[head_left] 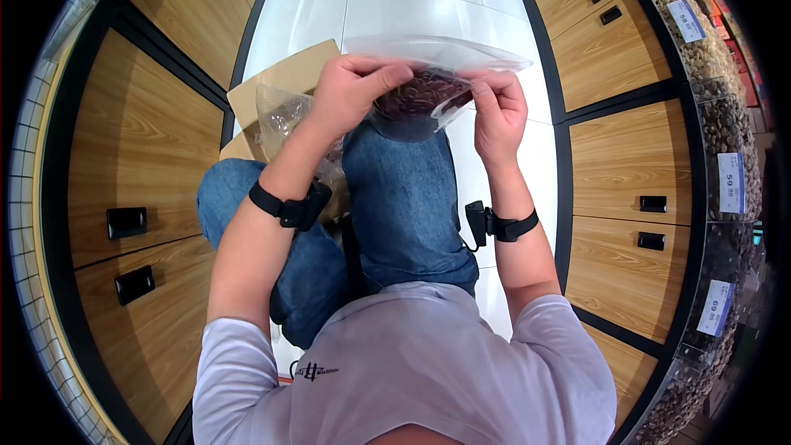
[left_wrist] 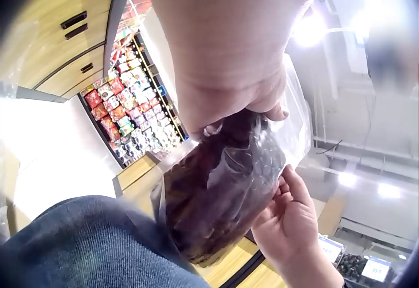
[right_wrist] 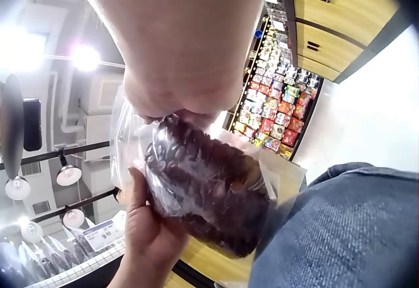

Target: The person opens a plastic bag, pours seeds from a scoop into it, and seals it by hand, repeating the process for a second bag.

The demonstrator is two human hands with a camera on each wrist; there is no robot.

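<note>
A clear plastic bag (head_left: 412, 99) filled with dark red pieces is stretched between both hands, above the person's knee. My left hand (head_left: 350, 91) pinches its upper left side, thumb lying toward the middle. At the upper right side, my right hand (head_left: 499, 115) pinches the plastic between thumb and fingers. Above the filling, the bag's top part is loose and see-through. In the left wrist view the packed bag (left_wrist: 216, 196) hangs bulging below the left hand. The right wrist view has the same bag (right_wrist: 206, 186) under the right hand, whose fingertips are partly hidden.
An opened cardboard box (head_left: 284, 78) with crumpled clear plastic (head_left: 283, 111) stands at the left knee. Wooden cabinets (head_left: 630, 156) line both sides of the white tiled floor (head_left: 379, 12). Bulk bins with price tags (head_left: 731, 183) run along the right. Shelves of colourful packets (right_wrist: 275, 108) stand farther off.
</note>
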